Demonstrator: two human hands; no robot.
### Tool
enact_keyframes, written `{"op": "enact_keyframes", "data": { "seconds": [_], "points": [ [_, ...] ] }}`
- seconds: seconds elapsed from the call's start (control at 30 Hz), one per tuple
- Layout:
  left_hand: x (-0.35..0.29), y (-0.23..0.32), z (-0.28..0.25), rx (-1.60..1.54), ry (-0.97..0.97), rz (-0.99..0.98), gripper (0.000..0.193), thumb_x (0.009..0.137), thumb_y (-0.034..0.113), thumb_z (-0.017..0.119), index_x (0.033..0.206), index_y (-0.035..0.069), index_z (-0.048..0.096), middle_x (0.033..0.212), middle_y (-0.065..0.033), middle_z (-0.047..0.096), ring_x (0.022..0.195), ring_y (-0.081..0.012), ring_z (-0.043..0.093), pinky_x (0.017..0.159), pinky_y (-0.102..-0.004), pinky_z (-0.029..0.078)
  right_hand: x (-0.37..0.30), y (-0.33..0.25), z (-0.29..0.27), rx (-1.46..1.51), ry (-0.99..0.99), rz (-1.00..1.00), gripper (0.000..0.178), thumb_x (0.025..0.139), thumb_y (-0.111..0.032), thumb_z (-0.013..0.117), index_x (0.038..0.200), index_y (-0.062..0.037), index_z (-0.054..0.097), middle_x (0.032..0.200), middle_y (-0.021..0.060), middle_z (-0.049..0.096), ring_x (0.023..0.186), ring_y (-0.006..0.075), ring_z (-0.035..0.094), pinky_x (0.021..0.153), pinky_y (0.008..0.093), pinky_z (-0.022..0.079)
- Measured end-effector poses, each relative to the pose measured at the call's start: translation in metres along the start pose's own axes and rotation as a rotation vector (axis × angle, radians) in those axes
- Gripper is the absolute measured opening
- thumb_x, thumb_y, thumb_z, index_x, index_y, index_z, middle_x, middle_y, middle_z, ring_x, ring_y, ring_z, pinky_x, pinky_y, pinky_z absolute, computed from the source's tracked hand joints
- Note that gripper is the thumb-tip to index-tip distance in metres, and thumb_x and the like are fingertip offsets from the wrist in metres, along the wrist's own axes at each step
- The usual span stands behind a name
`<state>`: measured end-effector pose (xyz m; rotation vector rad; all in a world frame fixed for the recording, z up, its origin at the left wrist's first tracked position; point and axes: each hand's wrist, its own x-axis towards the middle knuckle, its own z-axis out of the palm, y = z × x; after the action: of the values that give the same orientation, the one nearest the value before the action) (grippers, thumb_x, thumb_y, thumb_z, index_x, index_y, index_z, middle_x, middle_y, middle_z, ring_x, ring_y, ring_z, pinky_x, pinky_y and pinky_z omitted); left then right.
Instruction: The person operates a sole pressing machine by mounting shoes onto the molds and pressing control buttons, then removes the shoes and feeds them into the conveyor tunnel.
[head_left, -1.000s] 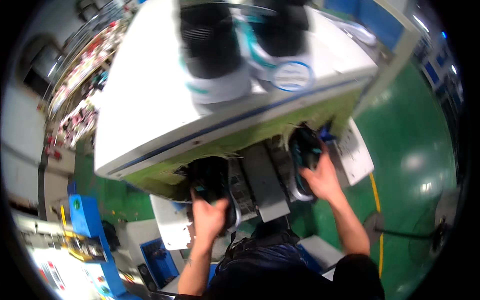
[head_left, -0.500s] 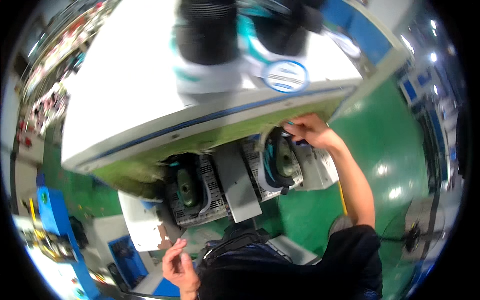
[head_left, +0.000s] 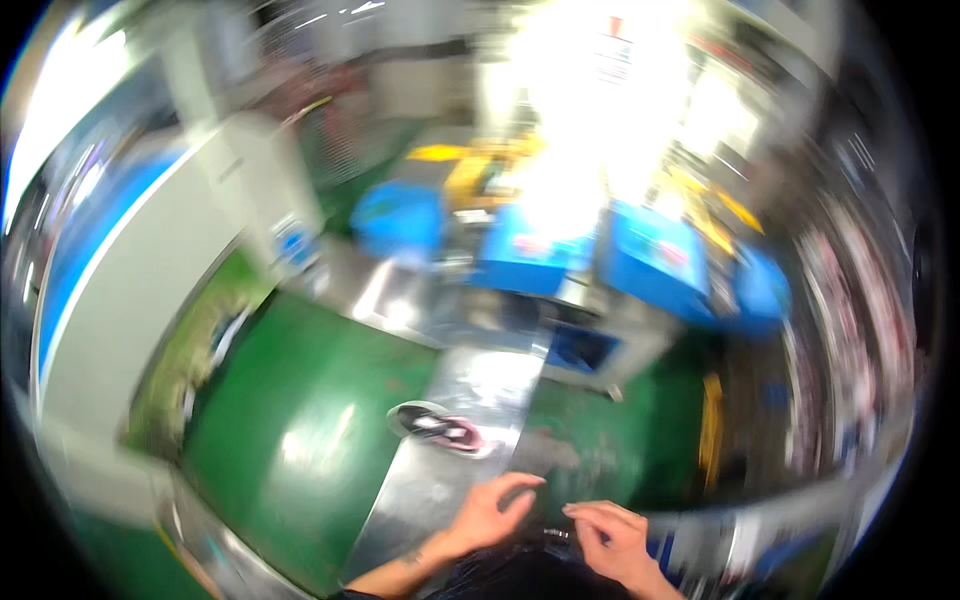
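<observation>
My left hand (head_left: 494, 512) is held out low in the view, thumb and fingers apart in a loose curve, with nothing in it. To its right is my right hand (head_left: 612, 538), its fingers stretched toward the left hand and also holding nothing. The two hands do not touch. Just beyond the left hand, a dark shoe with pink and white parts (head_left: 440, 428) lies on a shiny metal bench top (head_left: 405, 490). The shoe is apart from both hands. Motion blur hides its finer details.
Several blue boxes or machine covers (head_left: 535, 255) stand in a row beyond the bench, with yellow parts near them. A large white machine (head_left: 130, 270) with a green fringed edge rises at the left. Blurred shelving (head_left: 850, 300) runs along the right. Green floor (head_left: 300, 400) lies between.
My view has swung from the white machine holding shoes to the metal bench. My right hand has left the shoe at the machine's opening; both hands are now close together.
</observation>
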<state>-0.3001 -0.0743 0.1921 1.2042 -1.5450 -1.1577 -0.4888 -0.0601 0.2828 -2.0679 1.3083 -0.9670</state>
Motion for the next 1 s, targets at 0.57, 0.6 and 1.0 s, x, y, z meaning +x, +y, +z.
{"op": "enact_keyframes", "data": {
  "seconds": [0.57,0.6,1.0],
  "points": [
    [-0.322,-0.296,-0.218,0.817,1.533,-0.822,0.028,0.08,-0.002,0.053,0.107,-0.005,0.053,0.125,-0.0201,0.052,0.118,-0.0382,0.049,0.102,-0.0519,0.035,0.32,-0.157,0.656,-0.437,-1.18,-1.702,0.07,0.076,-0.02,0.065,0.136,0.0008,0.034,0.139,0.0214,0.038,0.13,0.0353,0.037,0.108,0.0439,0.031],
    [-0.315,-0.296,-0.225,0.767,1.587,-0.916,0.028,0.08,-0.002,0.053,0.107,-0.005,0.053,0.125,-0.0201,0.052,0.118,-0.0382,0.049,0.102,-0.0519,0.035,0.362,-0.171,0.698,-0.758,-0.944,-1.953,0.081,0.078,-0.026,0.066,0.143,-0.0008,0.025,0.146,0.0211,0.028,0.134,0.0376,0.029,0.111,0.0458,0.025],
    [-0.317,-0.286,-0.216,0.822,1.639,-0.898,0.025,0.077,-0.003,0.052,0.101,-0.002,0.057,0.12,-0.0177,0.057,0.117,-0.038,0.051,0.102,-0.0504,0.036,0.403,-0.189,0.714,-0.911,-0.712,-1.385,0.066,0.068,-0.035,0.077,0.122,-0.0054,0.052,0.104,0.0225,0.06,0.093,0.0366,0.058,0.08,0.0458,0.047]
  ]
}}
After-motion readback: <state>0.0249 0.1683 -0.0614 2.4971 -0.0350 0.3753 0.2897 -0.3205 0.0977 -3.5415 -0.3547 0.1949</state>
